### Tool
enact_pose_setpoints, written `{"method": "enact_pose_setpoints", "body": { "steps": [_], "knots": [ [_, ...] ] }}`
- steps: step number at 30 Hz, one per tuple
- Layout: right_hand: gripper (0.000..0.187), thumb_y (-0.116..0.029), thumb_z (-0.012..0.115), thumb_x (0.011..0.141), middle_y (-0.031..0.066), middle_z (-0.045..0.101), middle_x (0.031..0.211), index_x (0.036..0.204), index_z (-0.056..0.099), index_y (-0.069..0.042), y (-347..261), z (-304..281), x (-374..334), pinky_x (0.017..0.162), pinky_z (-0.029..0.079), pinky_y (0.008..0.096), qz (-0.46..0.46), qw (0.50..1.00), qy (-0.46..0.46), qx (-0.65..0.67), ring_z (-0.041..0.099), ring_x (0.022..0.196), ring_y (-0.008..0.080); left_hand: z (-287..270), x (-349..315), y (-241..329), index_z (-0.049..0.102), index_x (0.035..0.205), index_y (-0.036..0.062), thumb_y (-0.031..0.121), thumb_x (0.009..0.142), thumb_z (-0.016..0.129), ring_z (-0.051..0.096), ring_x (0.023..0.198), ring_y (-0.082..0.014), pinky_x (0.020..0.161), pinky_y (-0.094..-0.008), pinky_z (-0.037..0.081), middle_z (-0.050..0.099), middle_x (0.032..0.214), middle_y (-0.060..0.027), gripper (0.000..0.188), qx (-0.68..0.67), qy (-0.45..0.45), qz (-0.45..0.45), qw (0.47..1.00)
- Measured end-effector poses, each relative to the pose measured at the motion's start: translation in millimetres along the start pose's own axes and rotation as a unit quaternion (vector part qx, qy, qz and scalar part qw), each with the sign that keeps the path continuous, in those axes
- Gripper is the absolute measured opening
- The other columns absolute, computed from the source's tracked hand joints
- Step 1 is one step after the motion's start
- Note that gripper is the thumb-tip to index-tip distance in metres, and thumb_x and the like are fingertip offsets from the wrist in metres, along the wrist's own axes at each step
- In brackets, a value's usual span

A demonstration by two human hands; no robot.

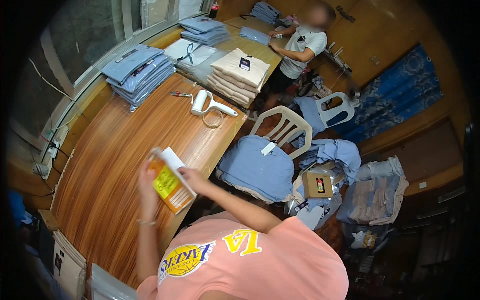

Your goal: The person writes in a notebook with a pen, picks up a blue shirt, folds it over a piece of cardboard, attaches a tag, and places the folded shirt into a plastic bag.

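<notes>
Over the near edge of the wooden table (110, 145), both hands hold an orange-and-white box (179, 200) with a bright yellow label on its face. Its far end looks pale and blurred. My left hand (146, 184) is closed along the box's left side. My right hand (194, 180) grips the opposite edge, beside a white part (172, 159) that may be a flap or paper. Farther up the table lie a white lint roller (201, 102), a roll of clear tape (214, 120) and a small red-handled tool (179, 94).
Stacked blue garments (135, 70) and beige garments (239, 72) stand at the table's far end. To the right, a plastic chair (280, 125) bears blue cloth (257, 167); a cardboard box (317, 185) sits beyond. Another person (302, 47) stands at the far table.
</notes>
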State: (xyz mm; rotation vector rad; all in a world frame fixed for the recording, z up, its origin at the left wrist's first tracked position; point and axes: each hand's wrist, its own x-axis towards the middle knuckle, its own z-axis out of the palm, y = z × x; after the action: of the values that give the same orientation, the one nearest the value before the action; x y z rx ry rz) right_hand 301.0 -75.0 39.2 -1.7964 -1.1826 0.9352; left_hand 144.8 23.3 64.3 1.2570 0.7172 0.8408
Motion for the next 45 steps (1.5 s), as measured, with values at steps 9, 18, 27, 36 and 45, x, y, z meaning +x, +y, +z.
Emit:
{"method": "enact_pose_setpoints", "body": {
  "steps": [9,18,27,36,45],
  "knots": [
    [0.03,-0.017,0.058,0.084,0.0134,0.06,0.078,0.109,0.049,-0.002,68.8,-33.8,-66.6,0.063,0.047,0.035,0.066,0.989,0.133,-0.014,0.061,0.074,0.0224,38.9,-11.3,-45.4,0.037,0.133,0.0053,0.033,0.081,0.057,0.015,0.133,-0.0369,0.107,-0.056,0.006,0.026,0.142,-0.0176,0.062,0.507,-0.085,0.131,0.848],
    [0.028,-0.017,0.053,0.088,0.0063,0.058,0.067,0.112,0.045,-0.006,29.7,-12.3,-72.4,0.043,0.041,0.0202,0.254,0.875,-0.068,0.408,0.056,0.048,0.0117,-22.9,-61.3,-39.9,0.028,0.137,0.0052,0.026,0.085,0.052,0.014,0.134,-0.0369,0.106,-0.0549,0.008,0.025,0.141,-0.0202,0.061,0.571,-0.122,0.073,0.808],
    [0.033,-0.008,0.048,0.085,0.0161,0.059,0.092,0.117,0.045,0.001,36.1,20.1,-69.5,0.08,0.044,0.0321,-0.034,0.985,0.023,0.166,0.057,0.087,0.0246,-9.9,-51.9,-49.5,0.033,0.131,0.0023,0.01,0.089,0.052,0.049,0.108,-0.0216,0.086,-0.0356,0.045,0.046,0.12,-0.0124,0.047,0.127,0.053,-0.087,0.987],
    [0.03,-0.006,0.049,0.088,0.0168,0.057,0.111,0.118,0.052,-0.005,-31.3,-23.3,-53.0,0.087,0.043,0.0333,-0.054,0.996,0.035,0.063,0.056,0.102,0.0245,-27.0,-47.7,-55.0,0.035,0.131,0.0088,0.019,0.094,0.047,0.045,0.117,-0.0226,0.097,-0.0426,0.04,0.043,0.131,-0.0093,0.04,-0.31,0.03,-0.185,0.932],
    [0.042,-0.006,0.062,0.068,0.0118,0.054,0.117,0.108,0.062,-0.019,-32.0,-8.1,-36.3,0.093,0.036,0.0476,-0.326,0.883,0.172,-0.291,0.051,0.111,0.027,-45.6,-62.2,-52.9,0.021,0.141,0.0151,0.064,0.083,0.039,0.021,0.134,-0.0276,0.106,-0.0555,0.016,0.021,0.146,-0.0097,0.078,-0.534,-0.047,-0.228,0.813]
  ]
}}
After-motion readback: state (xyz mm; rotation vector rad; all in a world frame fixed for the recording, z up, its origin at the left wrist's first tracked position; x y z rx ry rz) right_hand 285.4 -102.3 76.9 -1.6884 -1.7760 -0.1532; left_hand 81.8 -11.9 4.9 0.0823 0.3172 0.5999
